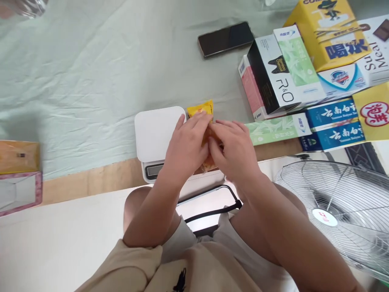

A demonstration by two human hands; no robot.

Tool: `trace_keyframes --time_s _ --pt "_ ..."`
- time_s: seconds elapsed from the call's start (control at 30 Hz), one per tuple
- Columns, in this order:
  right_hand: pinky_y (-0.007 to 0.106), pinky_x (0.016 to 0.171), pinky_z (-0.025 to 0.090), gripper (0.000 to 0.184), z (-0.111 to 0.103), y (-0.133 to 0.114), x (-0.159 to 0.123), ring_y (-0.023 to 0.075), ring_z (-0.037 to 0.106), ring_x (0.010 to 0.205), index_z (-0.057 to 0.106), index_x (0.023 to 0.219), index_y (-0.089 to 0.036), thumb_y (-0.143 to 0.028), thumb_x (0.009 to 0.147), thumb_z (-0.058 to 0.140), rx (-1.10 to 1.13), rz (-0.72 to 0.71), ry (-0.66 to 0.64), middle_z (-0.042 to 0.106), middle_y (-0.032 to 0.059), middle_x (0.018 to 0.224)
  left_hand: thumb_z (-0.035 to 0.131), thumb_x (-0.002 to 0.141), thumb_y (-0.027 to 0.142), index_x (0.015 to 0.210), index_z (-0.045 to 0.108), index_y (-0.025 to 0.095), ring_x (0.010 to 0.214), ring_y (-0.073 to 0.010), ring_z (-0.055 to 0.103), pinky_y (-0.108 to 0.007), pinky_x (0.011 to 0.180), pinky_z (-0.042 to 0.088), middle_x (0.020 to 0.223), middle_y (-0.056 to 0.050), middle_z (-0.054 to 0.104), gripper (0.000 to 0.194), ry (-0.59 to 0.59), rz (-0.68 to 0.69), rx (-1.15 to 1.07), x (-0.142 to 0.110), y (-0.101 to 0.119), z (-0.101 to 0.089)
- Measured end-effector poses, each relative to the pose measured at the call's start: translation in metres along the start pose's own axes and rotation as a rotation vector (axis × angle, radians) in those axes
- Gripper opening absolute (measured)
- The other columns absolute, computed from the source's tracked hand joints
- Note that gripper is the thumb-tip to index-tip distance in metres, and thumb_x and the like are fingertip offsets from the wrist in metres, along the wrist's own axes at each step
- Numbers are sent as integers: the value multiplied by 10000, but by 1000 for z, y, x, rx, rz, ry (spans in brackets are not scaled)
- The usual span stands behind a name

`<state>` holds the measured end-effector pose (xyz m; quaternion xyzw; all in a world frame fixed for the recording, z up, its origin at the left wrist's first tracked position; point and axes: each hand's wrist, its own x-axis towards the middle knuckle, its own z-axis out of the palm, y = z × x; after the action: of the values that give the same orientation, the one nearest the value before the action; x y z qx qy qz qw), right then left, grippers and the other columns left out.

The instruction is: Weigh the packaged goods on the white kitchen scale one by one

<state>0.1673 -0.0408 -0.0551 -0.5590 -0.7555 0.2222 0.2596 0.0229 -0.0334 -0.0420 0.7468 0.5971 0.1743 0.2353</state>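
Grasping a yellow packet (199, 108) with both hands, the person in front of me sits at a cloth-covered table (91, 81). I see the left hand (189, 142) closed over its left side and the right hand (233, 147) over its right, their fingers nearly meeting. That packet is by the table's near edge, just right of a white scale (153, 134). 1 green box (276, 129) lies beside the right hand; 1 phone (226, 39) rests farther back, near stacked boxes (282, 77).
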Motion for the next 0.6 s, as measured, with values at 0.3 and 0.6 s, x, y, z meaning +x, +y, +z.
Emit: trace_keyframes --time_s 0.3,0.6 --pt "528 963 543 125 7 0 13 281 750 870 756 915 -256 -236 859 646 20 220 120 823 47 937 469 959 163 1499 518 231 1425 -238 633 -541 1395 232 1536 -48 656 546 2 20 -74 -11 -4 -7" --pt "458 833 607 87 -3 -11 13 249 737 845 745 890 -262 -233 865 667 71 145 464 790 48 874 589 936 253 1194 652 271 1266 -247 687 -427 1172 536 1237 -47 753 266 540 -44 -184 -42 -49 -41"
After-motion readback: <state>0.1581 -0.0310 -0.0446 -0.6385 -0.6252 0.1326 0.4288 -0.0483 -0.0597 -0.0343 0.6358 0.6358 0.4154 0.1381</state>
